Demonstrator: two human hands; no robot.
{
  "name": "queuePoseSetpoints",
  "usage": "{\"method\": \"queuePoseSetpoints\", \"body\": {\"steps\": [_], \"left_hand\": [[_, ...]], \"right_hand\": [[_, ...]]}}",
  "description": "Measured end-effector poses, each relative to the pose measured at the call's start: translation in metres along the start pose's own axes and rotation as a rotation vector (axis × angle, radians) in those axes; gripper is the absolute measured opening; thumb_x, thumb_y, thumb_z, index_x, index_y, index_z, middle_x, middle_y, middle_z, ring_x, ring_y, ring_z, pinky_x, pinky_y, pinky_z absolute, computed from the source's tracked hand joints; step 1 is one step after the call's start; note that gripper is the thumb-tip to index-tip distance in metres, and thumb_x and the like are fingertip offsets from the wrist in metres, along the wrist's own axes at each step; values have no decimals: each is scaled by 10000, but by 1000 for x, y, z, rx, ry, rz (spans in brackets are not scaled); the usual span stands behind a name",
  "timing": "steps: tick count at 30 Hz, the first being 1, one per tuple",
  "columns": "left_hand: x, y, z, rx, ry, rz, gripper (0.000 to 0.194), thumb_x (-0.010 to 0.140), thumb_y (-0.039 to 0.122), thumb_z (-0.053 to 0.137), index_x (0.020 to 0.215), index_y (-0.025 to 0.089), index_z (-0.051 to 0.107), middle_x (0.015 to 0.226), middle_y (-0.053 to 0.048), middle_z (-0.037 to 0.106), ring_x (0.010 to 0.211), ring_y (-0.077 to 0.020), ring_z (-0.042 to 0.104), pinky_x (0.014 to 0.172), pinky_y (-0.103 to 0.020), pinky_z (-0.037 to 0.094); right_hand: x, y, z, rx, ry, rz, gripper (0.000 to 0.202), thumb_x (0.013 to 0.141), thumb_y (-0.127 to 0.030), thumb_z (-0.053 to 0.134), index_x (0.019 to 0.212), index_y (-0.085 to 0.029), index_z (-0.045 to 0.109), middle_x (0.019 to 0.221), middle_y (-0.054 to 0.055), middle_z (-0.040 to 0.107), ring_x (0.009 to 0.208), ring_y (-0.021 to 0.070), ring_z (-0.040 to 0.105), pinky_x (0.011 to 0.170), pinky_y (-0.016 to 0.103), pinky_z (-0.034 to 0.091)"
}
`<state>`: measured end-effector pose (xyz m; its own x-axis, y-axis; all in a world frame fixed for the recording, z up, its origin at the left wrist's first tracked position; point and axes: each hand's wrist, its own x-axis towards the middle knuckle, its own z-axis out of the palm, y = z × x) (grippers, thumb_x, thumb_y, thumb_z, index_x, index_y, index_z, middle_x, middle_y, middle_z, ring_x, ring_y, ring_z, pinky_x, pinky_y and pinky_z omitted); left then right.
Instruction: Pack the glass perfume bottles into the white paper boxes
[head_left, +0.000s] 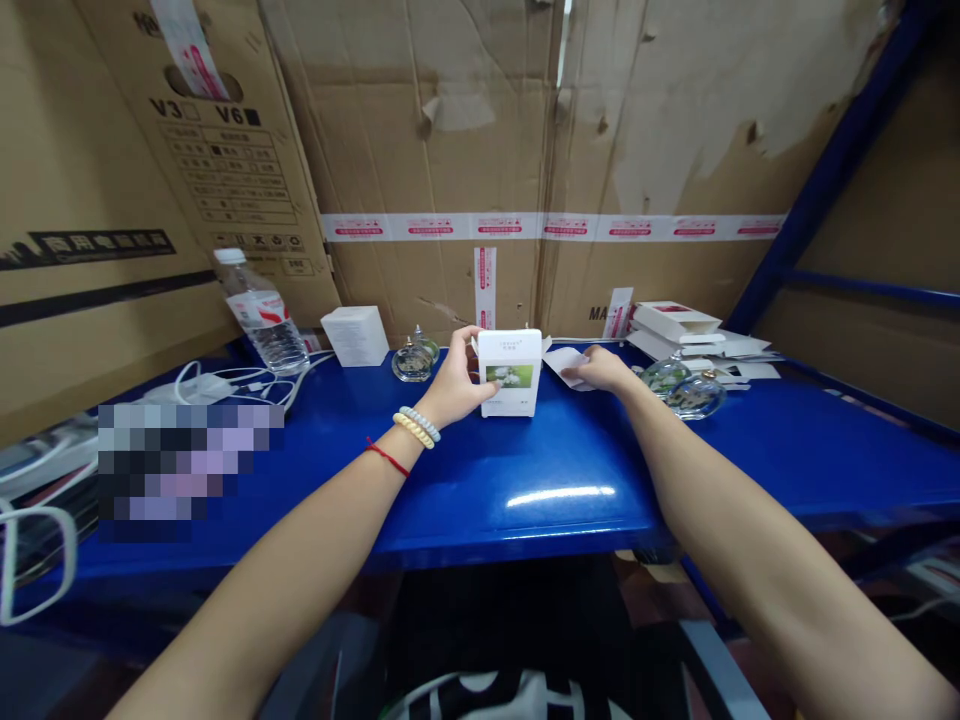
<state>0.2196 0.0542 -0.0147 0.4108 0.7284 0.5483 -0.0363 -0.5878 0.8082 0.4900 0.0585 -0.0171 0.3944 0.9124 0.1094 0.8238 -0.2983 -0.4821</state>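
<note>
My left hand grips a small white box by its left side, the thumb across its front. A green picture with a white flower is printed on that face, and side flaps stick out near the top. To the right of the box, my right hand pinches a flat white piece of paper or card close to the table surface. Just left of my left hand stands a round clear glass bottle with a pointed stopper. More round glass bottles sit right of my right hand.
A closed white box and a tilted water bottle stand at the back left of the blue table. White cables lie beside them. Flattened white boxes are stacked at the back right. Large cardboard walls the back.
</note>
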Motion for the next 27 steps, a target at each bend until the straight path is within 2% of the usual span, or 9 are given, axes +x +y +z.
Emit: {"method": "queuePoseSetpoints", "body": {"steps": [4, 8, 11, 15, 18, 21, 23, 24, 27], "left_hand": [[6, -1, -6, -110, 49, -26, 620, 532, 87, 709, 1070, 208, 425, 1063, -42, 610, 965, -184, 611, 783, -307, 511], [10, -4, -13, -185, 27, -131, 562, 484, 67, 673, 998, 191, 481, 953, -8, 620, 946, -184, 599, 764, -294, 493], [10, -8, -15, -248, 1, -221, 503, 472, 73, 586, 955, 179, 495, 865, 11, 609, 858, -170, 595, 686, -266, 470], [10, -13, -17, -277, -37, -233, 539, 470, 91, 528, 1001, 180, 494, 914, -15, 625, 887, -193, 600, 666, -273, 464], [11, -16, -19, -222, -6, -147, 604, 497, 129, 527, 1091, 211, 454, 1019, -44, 603, 971, -218, 584, 723, -317, 479], [11, -11, -22, -93, 233, 13, 662, 547, 176, 551, 1184, 240, 384, 1182, -86, 527, 1086, -243, 542, 846, -388, 477], [8, -1, -22, 92, 409, 180, 661, 591, 206, 591, 1214, 239, 373, 1272, -107, 466, 1165, -263, 495, 926, -426, 451], [5, 5, -21, 205, 461, 272, 651, 611, 222, 615, 1218, 233, 382, 1289, -112, 452, 1188, -271, 476, 954, -438, 437], [-4, 26, -13, 460, 486, 479, 599, 670, 263, 665, 1214, 209, 419, 1241, -107, 485, 1192, -277, 474, 1012, -455, 405]], "right_hand": [[-1, -1, -6, 62, 49, 34, 377, 686, -362, 732, 958, -108, 671, 1109, 185, 678, 1063, 291, 647, 850, 321, 512], [-4, -2, -13, 187, 55, 99, 184, 701, -293, 700, 735, -117, 661, 823, 155, 702, 853, 263, 686, 712, 312, 525], [-8, -4, -19, 326, 86, 123, 175, 752, -268, 620, 807, -107, 658, 771, 139, 698, 680, 212, 674, 559, 277, 496], [-13, -11, -29, 485, 206, 87, 307, 833, -276, 473, 1042, -105, 619, 958, 148, 706, 665, 174, 670, 490, 244, 479], [-21, -20, -37, 636, 392, 3, 363, 831, -295, 459, 1120, -112, 581, 1051, 148, 687, 700, 190, 667, 504, 264, 508], [-33, -28, -42, 759, 544, -146, 386, 844, -325, 449, 1161, -122, 537, 1110, 145, 662, 790, 203, 672, 593, 287, 554], [-42, -33, -44, 788, 630, -265, 371, 865, -363, 441, 1149, -138, 520, 1131, 139, 649, 908, 206, 669, 714, 295, 569], [-47, -36, -44, 798, 667, -329, 358, 871, -384, 445, 1132, -149, 518, 1129, 133, 648, 957, 203, 661, 774, 297, 563], [-60, -42, -45, 821, 709, -487, 336, 873, -450, 472, 1072, -185, 523, 1059, 106, 661, 977, 195, 657, 846, 309, 540]]}}
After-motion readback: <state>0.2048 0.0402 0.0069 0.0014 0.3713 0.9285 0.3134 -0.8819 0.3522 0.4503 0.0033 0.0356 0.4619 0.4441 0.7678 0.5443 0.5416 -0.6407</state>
